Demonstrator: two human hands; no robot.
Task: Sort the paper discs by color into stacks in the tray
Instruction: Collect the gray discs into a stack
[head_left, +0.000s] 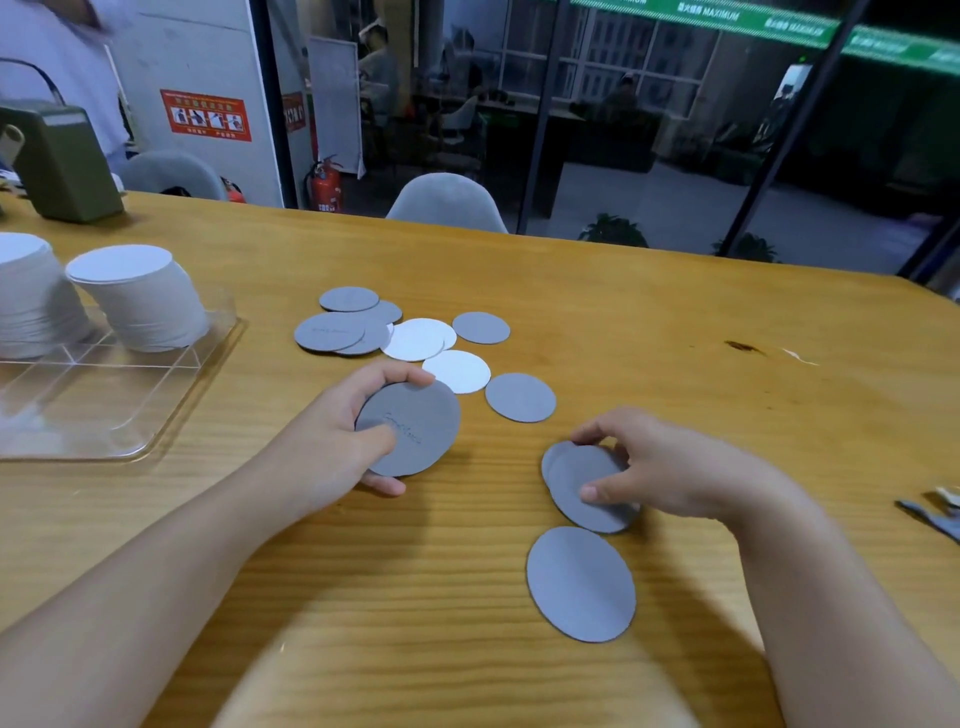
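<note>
Your tray (171, 415) at left has two white stacks (140, 299); your left hand (337, 441) grips a gray disc (415, 431), and your right hand (660, 467) pinches gray discs (582, 483).

Green box (62, 161) (far-left); red extinguisher (326, 187)

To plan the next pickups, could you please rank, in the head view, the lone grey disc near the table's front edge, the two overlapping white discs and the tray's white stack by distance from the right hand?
From the right hand:
1. Lone grey disc, just below it.
2. Overlapping white discs, mid-table, left.
3. White stack in the tray, far left.
</note>
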